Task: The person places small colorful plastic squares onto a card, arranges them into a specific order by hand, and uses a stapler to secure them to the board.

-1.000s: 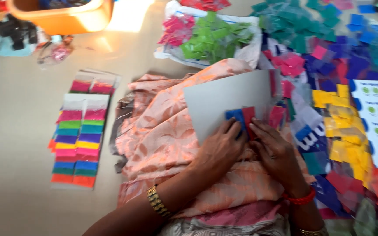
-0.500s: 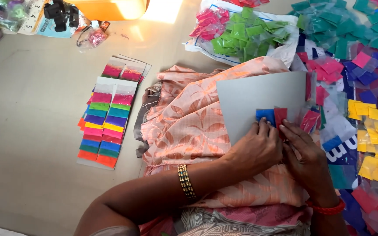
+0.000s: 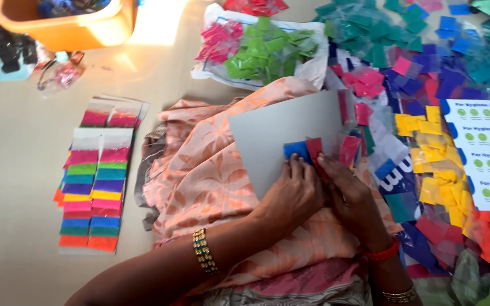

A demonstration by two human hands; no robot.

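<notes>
A grey card (image 3: 279, 133) rests on peach patterned cloth (image 3: 199, 170) over my lap. My left hand (image 3: 290, 195) presses its fingertips on a blue square packet (image 3: 297, 150) lying on the card. My right hand (image 3: 350, 195) pinches a red square packet (image 3: 315, 148) right beside the blue one, with a pink packet (image 3: 349, 148) just to its right at the card's edge. A gold bracelet sits on my left wrist, a red bangle on my right.
Finished cards with coloured packet rows (image 3: 94, 187) lie at left. An orange tub (image 3: 63, 22) stands at top left. Green packets on a white bag (image 3: 267, 48) lie ahead. Heaps of yellow (image 3: 435, 164), teal, blue and pink packets and printed white sheets (image 3: 480, 153) fill the right.
The view has shifted a little. Both hands stay on the blue and red packets on the grey card, fingers pressing and adjusting only slightly.
</notes>
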